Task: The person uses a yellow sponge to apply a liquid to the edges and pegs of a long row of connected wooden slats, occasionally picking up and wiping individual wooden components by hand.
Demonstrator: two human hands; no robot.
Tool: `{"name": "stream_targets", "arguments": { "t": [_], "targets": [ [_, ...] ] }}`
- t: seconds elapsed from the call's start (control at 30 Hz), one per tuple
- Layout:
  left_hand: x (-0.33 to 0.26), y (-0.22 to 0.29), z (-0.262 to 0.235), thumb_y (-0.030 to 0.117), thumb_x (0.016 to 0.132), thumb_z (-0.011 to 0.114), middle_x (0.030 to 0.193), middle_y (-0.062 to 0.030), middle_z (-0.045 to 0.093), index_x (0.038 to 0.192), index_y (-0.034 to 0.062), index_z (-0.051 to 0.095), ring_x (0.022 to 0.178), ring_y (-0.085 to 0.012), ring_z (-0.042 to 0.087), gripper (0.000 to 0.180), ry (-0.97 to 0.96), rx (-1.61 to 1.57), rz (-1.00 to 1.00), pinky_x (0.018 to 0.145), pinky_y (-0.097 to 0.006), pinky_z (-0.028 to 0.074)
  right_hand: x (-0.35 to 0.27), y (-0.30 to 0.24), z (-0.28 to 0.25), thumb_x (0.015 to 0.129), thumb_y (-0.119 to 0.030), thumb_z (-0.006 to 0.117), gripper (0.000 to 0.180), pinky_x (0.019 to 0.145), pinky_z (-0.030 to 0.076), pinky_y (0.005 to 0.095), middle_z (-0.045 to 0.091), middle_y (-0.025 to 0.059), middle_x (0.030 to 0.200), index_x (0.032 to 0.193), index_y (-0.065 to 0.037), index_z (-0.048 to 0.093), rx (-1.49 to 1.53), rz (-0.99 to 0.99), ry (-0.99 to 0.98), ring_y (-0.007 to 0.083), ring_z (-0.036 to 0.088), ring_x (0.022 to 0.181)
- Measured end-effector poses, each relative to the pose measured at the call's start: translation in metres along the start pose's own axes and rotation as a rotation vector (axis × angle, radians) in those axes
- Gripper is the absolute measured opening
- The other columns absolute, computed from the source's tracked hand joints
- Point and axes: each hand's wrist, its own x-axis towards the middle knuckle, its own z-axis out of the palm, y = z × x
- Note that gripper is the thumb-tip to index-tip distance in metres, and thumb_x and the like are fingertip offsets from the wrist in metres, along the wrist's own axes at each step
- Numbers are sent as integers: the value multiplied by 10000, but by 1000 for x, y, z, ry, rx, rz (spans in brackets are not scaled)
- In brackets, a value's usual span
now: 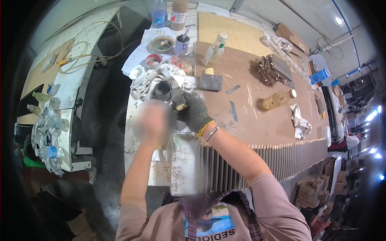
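Observation:
My left hand (152,124) is over the near left of the table, but a round blur hides its fingers and anything in them. Close beside it, on the right, my right hand (195,112) wears a dark knitted glove with a yellow cuff. Its fingers are bent together, and a small tan patch shows among them; I cannot make out whether this is a bare fingertip or a held piece. Just beyond both hands stands a dark round cup (163,89) amid crumpled white rags (142,84). A dark rectangular block (211,82) lies farther right.
Two thin metal blades (233,111) lie on the brown board (249,100). A long row of upright dark strips (261,160) lines the near edge beside a stained white block (184,160). Bottles (277,100), a can (182,46) and stacked dark pieces (275,70) stand farther back.

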Motion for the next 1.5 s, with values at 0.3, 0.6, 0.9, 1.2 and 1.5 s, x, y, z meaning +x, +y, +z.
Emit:
{"name": "stream_targets", "arguments": {
  "t": [0.3,0.6,0.9,1.2,1.5],
  "targets": [
    [-7,23,-11,92,898,686,1085,-147,703,1137,35,701,960,-300,681,246,-170,-619,-610,829,-412,544,-5,-12,-23,1049,-369,565,356,801,589,450,671,111,1100,1311,-131,606,-106,-5,149,277,676,946],
    [-30,-15,36,128,1020,559,1085,-67,669,1146,43,675,991,-162,625,191,-174,-1030,-756,874,-334,510,-18,-10,-31,979,-338,690,249,744,553,361,695,34,964,1138,-147,705,-111,-74,45,200,659,841],
    [2,1,13,92,970,550,999,-116,681,1029,39,706,975,-240,635,175,-399,-543,-471,872,-380,494,-27,-18,-27,1021,-285,622,253,794,543,342,703,29,1067,1206,-131,700,15,-27,76,181,661,922],
    [7,12,25,-16,917,657,772,-25,643,913,15,665,644,-89,548,32,-86,-1239,-831,656,-247,486,-34,-20,-25,1044,-241,584,264,851,552,347,710,28,1064,1248,-103,680,-138,-47,48,173,663,934],
    [19,20,10,11,926,669,779,-22,635,908,25,653,642,-81,544,28,-53,-1381,-1149,653,-230,479,-47,-22,-7,1037,-210,596,289,935,540,355,702,62,1157,1288,-80,657,-309,-95,73,194,661,1057]
  ]
}}
